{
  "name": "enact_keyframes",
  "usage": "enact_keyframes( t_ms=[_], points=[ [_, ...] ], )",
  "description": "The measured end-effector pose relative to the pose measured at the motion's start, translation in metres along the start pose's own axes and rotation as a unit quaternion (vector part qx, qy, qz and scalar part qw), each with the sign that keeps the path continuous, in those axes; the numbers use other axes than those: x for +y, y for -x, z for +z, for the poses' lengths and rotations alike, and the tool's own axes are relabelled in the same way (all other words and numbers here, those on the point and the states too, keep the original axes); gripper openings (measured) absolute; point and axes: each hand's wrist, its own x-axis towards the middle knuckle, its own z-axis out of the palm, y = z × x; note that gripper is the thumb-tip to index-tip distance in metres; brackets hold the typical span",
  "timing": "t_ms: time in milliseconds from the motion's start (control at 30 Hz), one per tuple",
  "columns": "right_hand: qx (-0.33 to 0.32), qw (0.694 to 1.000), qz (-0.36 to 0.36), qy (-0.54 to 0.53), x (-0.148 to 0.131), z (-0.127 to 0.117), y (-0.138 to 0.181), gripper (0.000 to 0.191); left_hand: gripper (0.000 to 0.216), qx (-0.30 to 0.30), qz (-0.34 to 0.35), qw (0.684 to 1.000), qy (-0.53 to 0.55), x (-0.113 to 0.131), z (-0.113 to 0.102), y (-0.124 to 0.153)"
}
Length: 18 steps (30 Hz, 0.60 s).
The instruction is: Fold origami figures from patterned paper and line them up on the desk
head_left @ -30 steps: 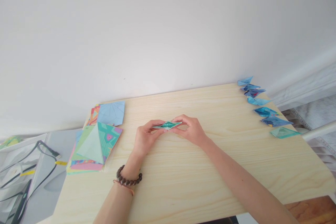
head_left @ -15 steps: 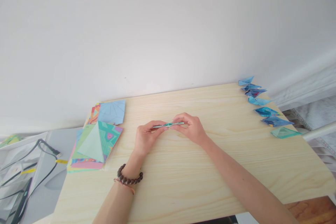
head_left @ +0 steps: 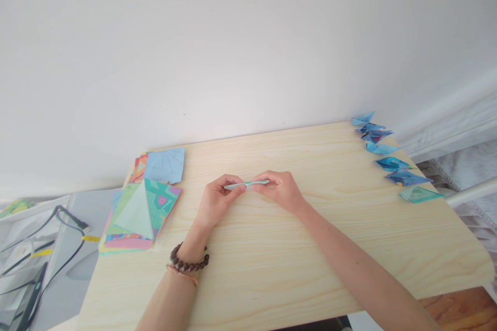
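Note:
A small piece of folded paper [head_left: 248, 184], pale green and teal, is held up between both hands, seen nearly edge-on. My left hand [head_left: 217, 197] pinches its left end between thumb and fingers. At the other end, my right hand [head_left: 282, 190] grips it in the same way. The two thumbs come close together near the paper's middle. Part of the paper is hidden behind my fingers, so its full shape does not show.
Colourful paper sheets [head_left: 165, 165] lie in a pile at the table's left, with a pale folded triangle [head_left: 140, 212] on top. Several folded blue and green paper pieces [head_left: 393, 164] line the right edge. A cable [head_left: 58, 269] and a grey surface sit left of the wooden table [head_left: 272, 269].
The folded paper looks flatter, its gap at the middle narrower than before. Both hands have shifted very slightly, still gripping its ends.

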Motion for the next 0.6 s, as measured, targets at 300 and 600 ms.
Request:
enact_keyframes(
  t_ms=[300,600],
  points=[
    [-0.022,0.998,-0.047,0.036,-0.0057,-0.0013,-0.0009,0.016,0.025,-0.020,0.008,1.000,-0.019,-0.0032,-0.0004,0.0015],
    [-0.038,0.998,-0.027,0.031,-0.0021,-0.0042,-0.0023,0.018,0.025,-0.033,0.000,0.999,0.006,-0.0081,-0.0046,-0.0013]
  ],
)
